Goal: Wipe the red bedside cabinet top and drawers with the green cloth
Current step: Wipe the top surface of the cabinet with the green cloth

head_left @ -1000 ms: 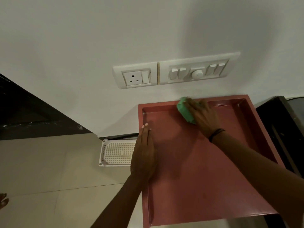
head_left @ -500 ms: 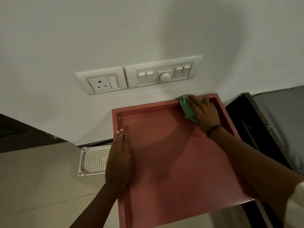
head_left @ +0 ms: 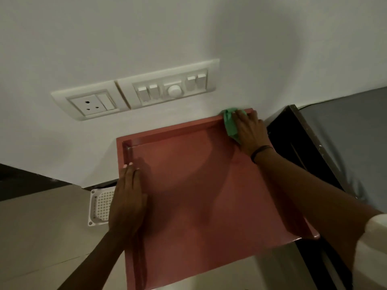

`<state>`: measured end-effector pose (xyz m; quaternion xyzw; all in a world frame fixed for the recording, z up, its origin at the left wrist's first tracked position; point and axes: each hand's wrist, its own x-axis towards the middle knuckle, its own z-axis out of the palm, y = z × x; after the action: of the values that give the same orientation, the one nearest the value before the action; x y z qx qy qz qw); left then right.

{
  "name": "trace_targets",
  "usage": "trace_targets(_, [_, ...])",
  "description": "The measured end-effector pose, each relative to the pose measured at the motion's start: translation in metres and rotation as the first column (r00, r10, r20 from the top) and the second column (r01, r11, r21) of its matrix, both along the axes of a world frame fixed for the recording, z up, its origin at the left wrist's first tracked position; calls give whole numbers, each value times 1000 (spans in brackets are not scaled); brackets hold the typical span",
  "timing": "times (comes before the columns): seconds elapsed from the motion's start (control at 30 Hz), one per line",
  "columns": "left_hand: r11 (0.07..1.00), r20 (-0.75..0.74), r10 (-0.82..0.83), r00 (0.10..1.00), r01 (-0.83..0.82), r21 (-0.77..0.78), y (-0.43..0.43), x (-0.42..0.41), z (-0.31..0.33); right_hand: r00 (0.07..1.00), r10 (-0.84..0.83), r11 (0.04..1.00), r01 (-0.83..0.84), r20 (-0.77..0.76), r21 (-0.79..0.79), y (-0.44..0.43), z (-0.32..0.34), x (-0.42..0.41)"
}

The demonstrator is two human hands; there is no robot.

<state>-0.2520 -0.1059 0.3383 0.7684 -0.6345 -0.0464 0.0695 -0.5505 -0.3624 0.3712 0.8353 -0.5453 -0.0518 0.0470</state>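
Note:
The red cabinet top (head_left: pixel 199 185) fills the middle of the view, a flat tray-like surface with a raised rim against the white wall. My right hand (head_left: pixel 250 132) presses the green cloth (head_left: pixel 230 124) into the top's far right corner, at the back rim. The cloth shows only to the left of the fingers; the rest is under the palm. My left hand (head_left: pixel 128 197) lies flat with fingers together on the left rim, holding nothing. The drawers are out of sight below the top.
A white socket and switch panel (head_left: pixel 134 93) sits on the wall just above the back rim. A dark bed frame (head_left: pixel 303 143) with a grey mattress (head_left: pixel 356 132) adjoins the cabinet's right side. A white perforated tray (head_left: pixel 100 206) lies on the tiled floor to the left.
My right hand has slid the green cloth rightward along the back rim into the far right corner. The view shifted; my left hand stays on the left rim.

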Motion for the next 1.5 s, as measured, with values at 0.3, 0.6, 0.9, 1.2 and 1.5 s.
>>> trace_targets(0.3, [998, -222, -51, 974, 42, -44, -44, -101, 22, 968, -23, 996, 0, 250, 90, 6, 10, -33])
trace_targets(0.6, [927, -245, -188, 951, 255, 276, -24, -171, 18, 970, 148, 976, -175, 195, 131, 65, -1, -49])
trace_targets(0.9, [908, -269, -121, 955, 216, 358, -14, -189, 2, 946, -31, 966, -54, 323, 253, 61, 3, -104])
trace_targets(1.2, [889, -249, -79, 965, 181, 420, -18, -194, 8, 940, -101, 934, -23, 325, 356, 220, -1, -174])
trace_targets(1.5, [900, -277, -71, 958, 182, 396, -15, -192, 1, 966, 27, 979, -78, 257, 191, 99, -10, -103])
